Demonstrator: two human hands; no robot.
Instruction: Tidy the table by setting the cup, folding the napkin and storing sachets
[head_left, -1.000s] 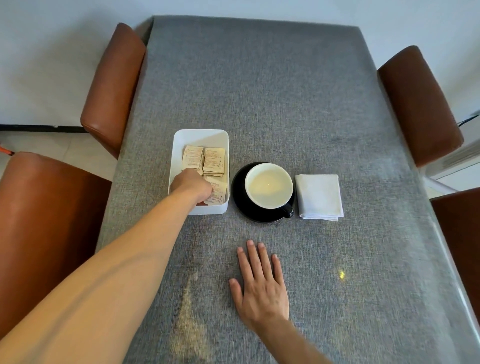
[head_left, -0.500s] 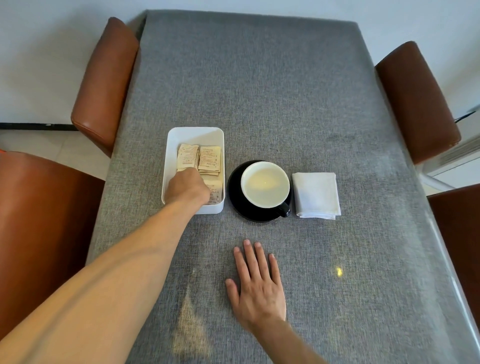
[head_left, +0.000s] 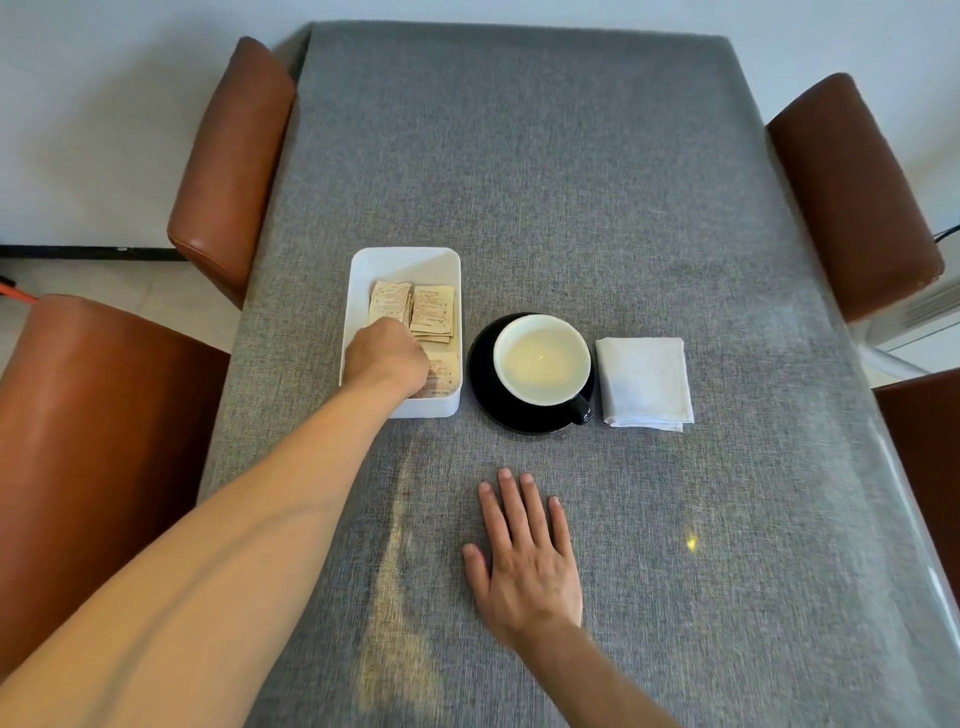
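Inside the white tray (head_left: 355, 291) at the left of the grey surface (head_left: 571, 182), the left hand (head_left: 387, 361) is curled over the sachets (head_left: 431, 312); its fingers are hidden beneath it, so I cannot tell whether they pinch one. The right hand (head_left: 524, 561) lies flat, fingers spread. Paper sachets look light and floppy (best taken by an edge, pinched gently). The cup (head_left: 540, 358) sits on its black saucer (head_left: 480, 384), just beside the folded napkin (head_left: 644, 382).

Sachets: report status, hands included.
Left hand curled down inside white tray, on the sachets; grip hidden. Right hand flat on table, empty. Cup on saucer, napkin folded. Nothing in the way.
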